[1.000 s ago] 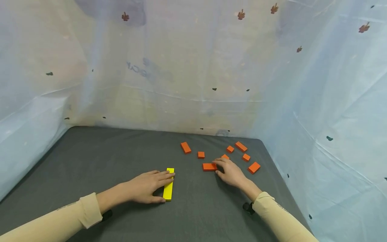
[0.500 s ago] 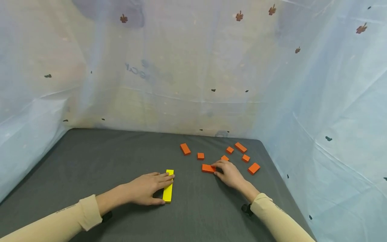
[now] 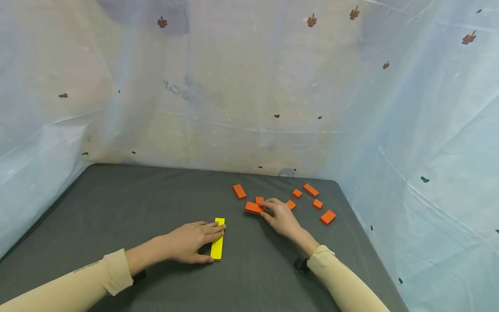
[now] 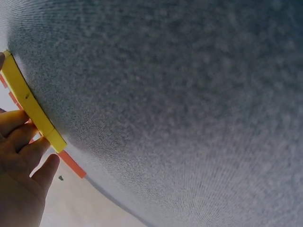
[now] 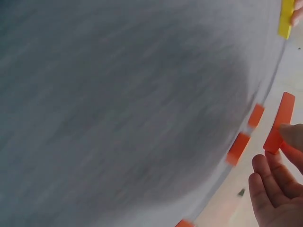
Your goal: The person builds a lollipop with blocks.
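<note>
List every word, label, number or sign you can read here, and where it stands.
None can be read.
Plastic sheet: handwriting, too faint to read.
Left sleeve: a small line of markings, too small to read.
Right sleeve: faint dark markings, too small to read.
Yellow block: a tiny dark mark, too blurred to tell.

Head view forward and down, wrist views close, yellow block (image 3: 216, 250) in all

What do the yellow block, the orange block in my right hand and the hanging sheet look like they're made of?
Yellow block: painted wood or plastic, I can't tell which; smooth, evenly colored, crisp-edged.
Orange block: likewise wood or plastic; opaque, smooth, uniform color.
Hanging sheet: probably thin plastic film, slightly glossy, judging by its creases and pale sheen.
</note>
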Demonstrator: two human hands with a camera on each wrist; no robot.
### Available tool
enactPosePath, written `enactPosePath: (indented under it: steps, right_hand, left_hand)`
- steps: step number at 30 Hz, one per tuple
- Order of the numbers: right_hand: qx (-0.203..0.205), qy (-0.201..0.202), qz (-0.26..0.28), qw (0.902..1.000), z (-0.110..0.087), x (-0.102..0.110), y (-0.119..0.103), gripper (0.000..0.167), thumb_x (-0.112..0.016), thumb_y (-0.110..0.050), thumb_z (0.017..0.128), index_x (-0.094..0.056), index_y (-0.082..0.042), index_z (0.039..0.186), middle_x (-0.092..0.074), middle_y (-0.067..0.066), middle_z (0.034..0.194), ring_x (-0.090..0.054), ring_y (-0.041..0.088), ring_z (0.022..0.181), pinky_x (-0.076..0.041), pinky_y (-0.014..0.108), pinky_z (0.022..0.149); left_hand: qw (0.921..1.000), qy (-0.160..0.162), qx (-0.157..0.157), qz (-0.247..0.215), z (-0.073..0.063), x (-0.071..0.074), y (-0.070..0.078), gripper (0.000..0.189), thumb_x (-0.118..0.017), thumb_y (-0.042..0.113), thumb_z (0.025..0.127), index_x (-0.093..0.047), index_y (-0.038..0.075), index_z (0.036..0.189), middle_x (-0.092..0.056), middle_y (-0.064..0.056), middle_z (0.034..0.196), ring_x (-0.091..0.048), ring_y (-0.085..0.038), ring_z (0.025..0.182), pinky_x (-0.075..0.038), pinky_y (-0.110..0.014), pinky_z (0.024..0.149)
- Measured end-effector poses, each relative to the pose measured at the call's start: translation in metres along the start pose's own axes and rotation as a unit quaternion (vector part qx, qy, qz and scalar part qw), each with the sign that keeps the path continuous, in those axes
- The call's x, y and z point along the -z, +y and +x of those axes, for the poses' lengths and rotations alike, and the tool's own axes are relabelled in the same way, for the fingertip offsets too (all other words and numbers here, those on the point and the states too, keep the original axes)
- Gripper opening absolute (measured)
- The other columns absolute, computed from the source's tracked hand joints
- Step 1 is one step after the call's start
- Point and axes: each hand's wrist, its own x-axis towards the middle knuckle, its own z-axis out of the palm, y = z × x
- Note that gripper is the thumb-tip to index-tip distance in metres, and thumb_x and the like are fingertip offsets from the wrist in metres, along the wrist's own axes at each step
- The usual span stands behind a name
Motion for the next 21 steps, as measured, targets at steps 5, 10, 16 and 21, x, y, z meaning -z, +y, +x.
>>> enactPosePath:
  steps: [5,10,16,21]
  right_hand:
    - [0.022,-0.003,0.017,0.9996,0.013,-0.012,-0.021,0.033,-0.075,-0.013,0.098,-0.073,-0.007,0.130,-0.068,0.011,0.127,-0.070,0.028,0.110,-0.059,0.045,0.089]
    - [0.040,-0.021,0.025,0.9987,0.027,-0.025,-0.040,0.032,-0.073,-0.014,0.099,-0.072,-0.007,0.131,-0.067,0.011,0.129,-0.069,0.028,0.111,-0.058,0.044,0.091]
    - [0.043,-0.051,0.026,0.9974,0.040,-0.037,-0.052,0.033,-0.071,-0.014,0.101,-0.070,-0.007,0.133,-0.067,0.009,0.130,-0.068,0.025,0.114,-0.057,0.040,0.095]
    - [0.040,-0.074,0.014,0.9964,0.047,-0.044,-0.056,0.032,-0.069,-0.014,0.102,-0.071,-0.008,0.133,-0.069,0.007,0.128,-0.067,0.022,0.113,-0.056,0.038,0.096]
  left_hand:
    - [0.9999,0.009,-0.005,0.002,0.001,-0.002,0.001,0.076,-0.062,0.058,0.100,-0.046,0.010,0.158,-0.036,-0.004,0.167,-0.038,-0.026,0.152,-0.040,-0.053,0.117]
    - [0.9998,0.017,-0.008,0.010,0.001,-0.002,0.001,0.076,-0.063,0.056,0.100,-0.047,0.009,0.157,-0.038,-0.005,0.166,-0.041,-0.027,0.150,-0.041,-0.053,0.116]
    - [0.9996,0.020,-0.011,0.017,0.002,-0.002,0.001,0.076,-0.063,0.056,0.100,-0.047,0.009,0.157,-0.039,-0.005,0.166,-0.041,-0.027,0.150,-0.041,-0.051,0.116]
    - [0.9997,0.017,-0.009,0.017,0.002,-0.003,-0.001,0.076,-0.062,0.058,0.100,-0.047,0.010,0.158,-0.038,-0.004,0.166,-0.040,-0.026,0.151,-0.041,-0.051,0.117]
